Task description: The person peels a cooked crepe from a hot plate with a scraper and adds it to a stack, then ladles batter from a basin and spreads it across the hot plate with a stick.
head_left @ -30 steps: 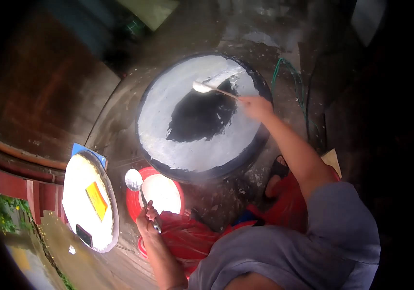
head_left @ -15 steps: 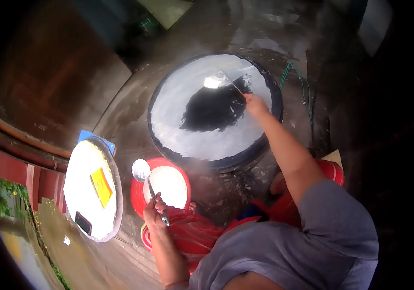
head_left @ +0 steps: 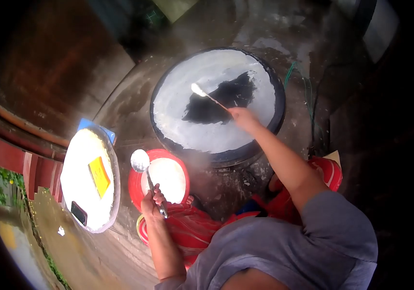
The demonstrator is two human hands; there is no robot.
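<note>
A large round dark griddle carries a spread layer of white batter, with a dark bare patch at its middle. My right hand is closed on the handle of a thin spreader; a white lump of batter sits at its tip, at the left edge of the bare patch. My left hand is wrapped round the handle of a ladle, whose white-coated bowl is raised over the left rim of a red bucket. White liquid batter fills that bucket.
To the left stands a round white-topped surface bearing a yellow packet and a phone. A blue item shows behind it. A green cord lies right of the griddle. Haze hangs over the floor.
The spreader in my right hand has swept left and slightly down across the griddle, and the bare patch has shrunk on its left. My left hand still holds the ladle by the bucket.
</note>
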